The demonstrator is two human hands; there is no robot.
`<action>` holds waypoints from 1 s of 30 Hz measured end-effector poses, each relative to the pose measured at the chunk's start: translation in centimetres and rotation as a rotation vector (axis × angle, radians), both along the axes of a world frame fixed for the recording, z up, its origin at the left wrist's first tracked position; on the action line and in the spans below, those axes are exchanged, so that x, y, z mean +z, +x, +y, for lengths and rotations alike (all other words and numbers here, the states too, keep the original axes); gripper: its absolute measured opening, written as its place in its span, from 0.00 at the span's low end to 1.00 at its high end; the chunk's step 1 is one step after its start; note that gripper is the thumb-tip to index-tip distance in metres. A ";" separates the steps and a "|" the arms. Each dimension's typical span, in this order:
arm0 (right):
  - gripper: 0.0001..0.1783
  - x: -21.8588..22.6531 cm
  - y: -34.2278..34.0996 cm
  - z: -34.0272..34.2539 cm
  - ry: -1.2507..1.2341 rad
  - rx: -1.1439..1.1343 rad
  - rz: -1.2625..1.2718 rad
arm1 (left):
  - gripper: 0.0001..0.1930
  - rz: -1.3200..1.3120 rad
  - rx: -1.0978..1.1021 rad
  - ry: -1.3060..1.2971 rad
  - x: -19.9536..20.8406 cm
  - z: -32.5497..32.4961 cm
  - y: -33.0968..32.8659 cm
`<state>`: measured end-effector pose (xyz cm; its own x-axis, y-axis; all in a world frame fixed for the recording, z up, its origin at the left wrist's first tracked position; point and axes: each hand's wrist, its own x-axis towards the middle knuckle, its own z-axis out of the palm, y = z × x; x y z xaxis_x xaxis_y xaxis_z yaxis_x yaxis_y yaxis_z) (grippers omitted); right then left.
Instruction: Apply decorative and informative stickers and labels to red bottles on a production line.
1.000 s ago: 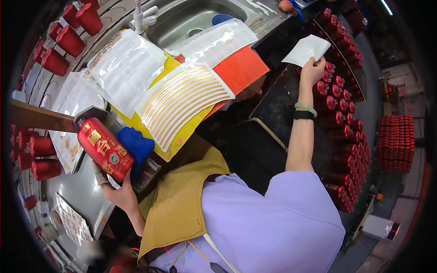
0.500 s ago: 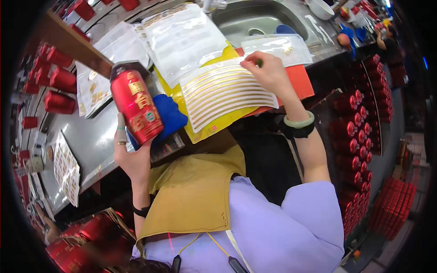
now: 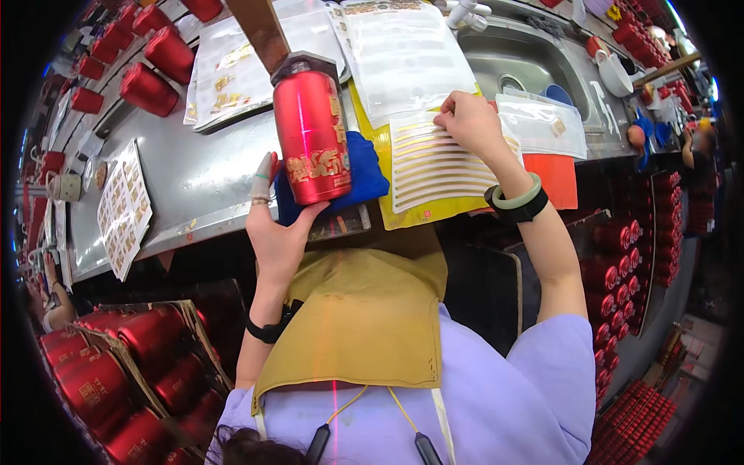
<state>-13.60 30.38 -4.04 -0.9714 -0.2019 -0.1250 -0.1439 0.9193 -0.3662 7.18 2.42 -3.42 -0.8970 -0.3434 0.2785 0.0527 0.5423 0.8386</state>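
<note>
A red bottle [image 3: 304, 124] with gold decals on its side lies tilted, its neck against a dark angular holder [image 3: 314, 62]. At its base, my left hand [image 3: 280, 232] is closed round it, thumb on the right side and a taped finger on the left. Bunched under the bottle is a blue cloth [image 3: 363, 167]. My right hand [image 3: 473, 128] pinches at the upper part of a white sheet of curved gold strips [image 3: 442, 174]. What sits between its fingertips is too small to make out. That sheet rests on a yellow sheet [image 3: 415, 215].
White decal sheets [image 3: 407, 62] lie behind, beside a steel sink [image 3: 535, 54]. Red bottles [image 3: 147, 89] stand at the back left of the metal counter [image 3: 194, 186]. A printed sheet [image 3: 125, 205] hangs over its front edge. Crates of red bottles [image 3: 97, 387] flank me on both sides.
The view has shifted, so the scene sits farther right. The bottle has turned in my left hand: its large gold characters now face right. My right hand stays pinched at the strip sheet.
</note>
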 end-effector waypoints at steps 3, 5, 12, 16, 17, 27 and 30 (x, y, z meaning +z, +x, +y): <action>0.18 0.4 0.2 -0.4 -0.073 -0.010 -0.040 | 0.45 -0.011 -0.006 0.024 -0.3 -0.3 -0.2; 0.18 0.6 0.1 -0.7 -0.051 0.078 -0.032 | 0.45 0.016 -0.022 0.034 -0.2 0.0 -0.4; 0.13 0.5 -1.6 -0.4 -0.098 0.205 -0.036 | 0.42 -0.002 -0.023 0.057 0.1 0.0 -0.5; 0.13 0.0 -2.3 0.1 -0.185 0.202 -0.121 | 0.41 -0.017 -0.022 0.042 -0.1 -0.2 -0.7; 0.12 -0.1 -2.5 0.1 -0.206 0.193 -0.123 | 0.40 -0.006 -0.032 0.039 -0.2 -0.2 -0.7; 0.06 3.6 2.6 -2.6 -0.224 0.215 0.247 | 0.41 0.070 -0.004 -0.099 0.2 0.2 -0.5; 0.06 6.4 6.9 -5.1 -0.471 0.278 0.009 | 0.41 0.075 -0.011 -0.088 0.2 0.1 -0.6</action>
<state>-6.65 25.33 2.36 -0.8739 -0.4836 0.0488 -0.3631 0.5827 -0.7270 6.54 2.54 -3.21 -0.8760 -0.3051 0.3736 0.1199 0.6125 0.7814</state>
